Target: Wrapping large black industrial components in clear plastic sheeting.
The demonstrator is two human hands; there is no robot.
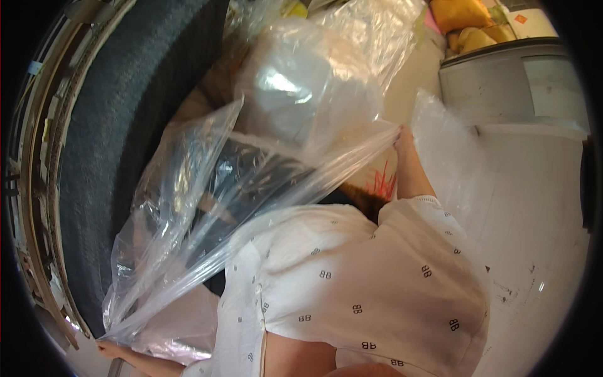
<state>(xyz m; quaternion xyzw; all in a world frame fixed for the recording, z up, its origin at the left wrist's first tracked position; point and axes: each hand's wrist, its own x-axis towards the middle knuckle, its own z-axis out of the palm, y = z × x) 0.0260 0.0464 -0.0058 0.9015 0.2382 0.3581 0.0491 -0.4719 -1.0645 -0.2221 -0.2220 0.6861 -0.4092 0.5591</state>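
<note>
A large clear plastic bag or sheet point(182, 213) is stretched on a slant across my front, creased and pulled taut along its near edge. Its upper right end is pinched in my right hand point(404, 137), arm reaching out and away. Down at the lower left, my left hand point(112, 350) grips the other end with closed fingers. Beyond the stretched film bulges a rounded bundle wrapped in clear plastic point(308, 81); whether it joins the film I hold, I cannot tell. Dark material shows through the film.
A long dark grey padded surface point(119, 125) runs along the left, beside stacked boards point(53, 157). Crumpled clear film point(377, 38) lies at the far side. A grey-white cabinet point(490, 85) stands far right, near yellow-orange bags point(461, 19). Red strands point(381, 183) show below my right hand.
</note>
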